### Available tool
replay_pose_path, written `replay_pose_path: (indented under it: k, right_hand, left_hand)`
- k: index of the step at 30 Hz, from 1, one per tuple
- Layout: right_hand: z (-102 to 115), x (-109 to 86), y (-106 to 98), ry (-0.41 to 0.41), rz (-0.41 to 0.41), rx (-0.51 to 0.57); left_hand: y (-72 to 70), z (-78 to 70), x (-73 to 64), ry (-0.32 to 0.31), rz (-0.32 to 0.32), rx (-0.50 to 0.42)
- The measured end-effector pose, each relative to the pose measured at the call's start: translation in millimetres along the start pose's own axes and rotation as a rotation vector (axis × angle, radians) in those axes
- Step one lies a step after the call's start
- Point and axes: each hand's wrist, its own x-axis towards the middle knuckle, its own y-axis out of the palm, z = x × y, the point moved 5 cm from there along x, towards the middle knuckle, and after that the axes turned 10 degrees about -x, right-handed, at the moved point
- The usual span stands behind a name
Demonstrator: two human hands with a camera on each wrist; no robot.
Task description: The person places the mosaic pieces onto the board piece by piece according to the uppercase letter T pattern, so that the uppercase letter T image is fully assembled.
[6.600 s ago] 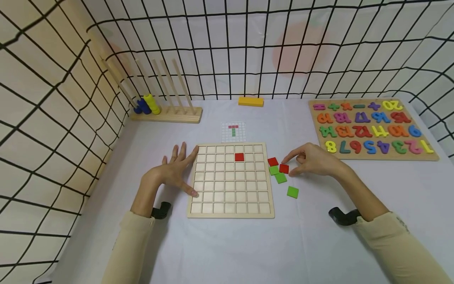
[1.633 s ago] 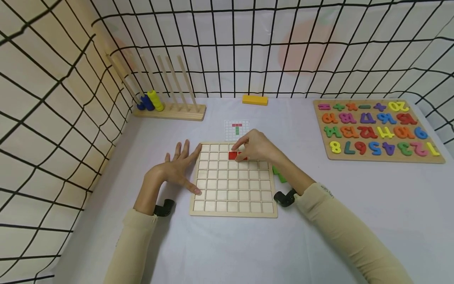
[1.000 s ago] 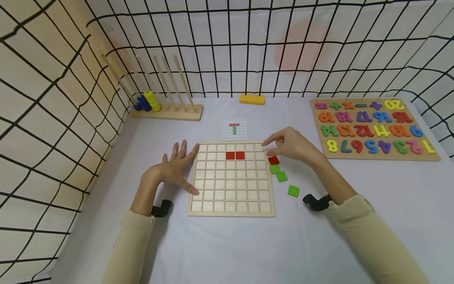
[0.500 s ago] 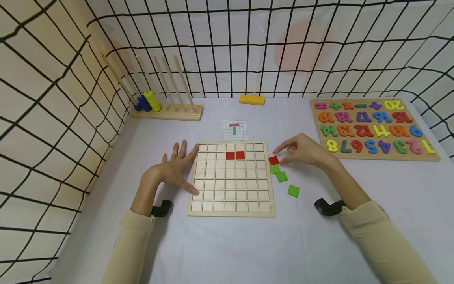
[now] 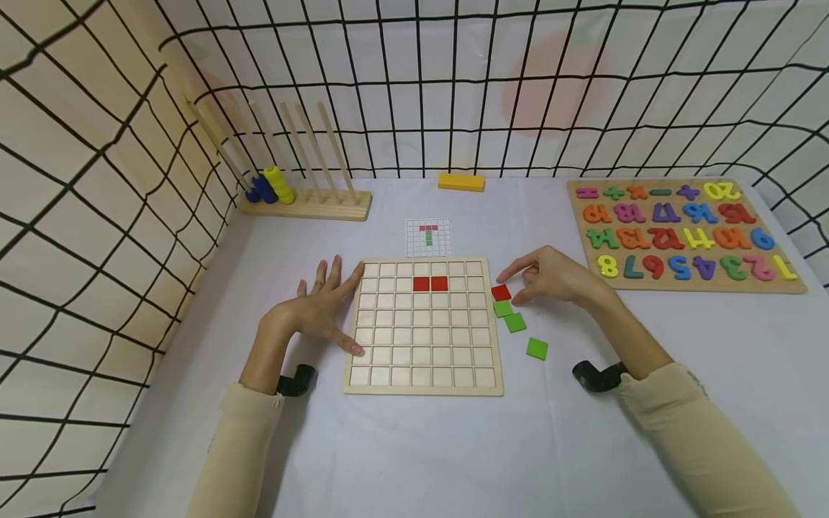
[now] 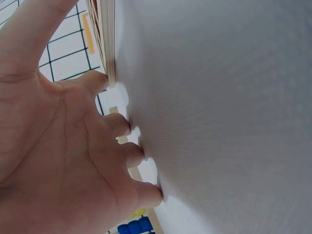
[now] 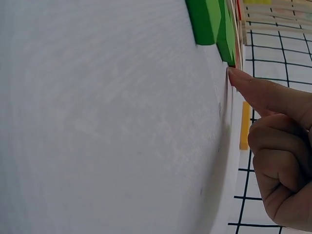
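Note:
A wooden grid board [image 5: 422,388] lies on the white cloth, with two red tiles [image 5: 422,284] side by side in its second row. My left hand [image 5: 314,309] rests spread at the board's left side, thumb and index finger touching its edge; the left wrist view shows the other fingertips [image 6: 150,196] down on the cloth. Just right of the board lies a loose red tile [image 5: 501,293]. My right hand [image 5: 557,277] has thumb and index finger at opposite edges of it, pinching it, the other fingers curled. Green tiles [image 5: 515,322] lie below it, some touching.
A pattern card [image 5: 429,237] showing a red and green T lies behind the board. Further back are a yellow block [image 5: 461,182], a peg stand with beads [image 5: 311,206] and a number puzzle board [image 5: 686,237]. Black netting [image 5: 421,86] encloses the table.
A second red tile now sits on the board, left of the first. My right hand placed it, then moved back right to the loose red tile. The left hand has stayed put.

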Motion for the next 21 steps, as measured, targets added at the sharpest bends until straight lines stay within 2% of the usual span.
replay_pose_path:
  k: [8,21]
  right_hand:
    - [0.6,1.6,-0.3,0.007,-0.024,-0.004]
    - [0.0,0.9,-0.3,0.005,-0.013,-0.002]
  left_hand:
    - [-0.1,0.4,-0.9,0.006,-0.001,-0.004]
    - [0.6,1.0,0.6,-0.009,-0.005,0.008]
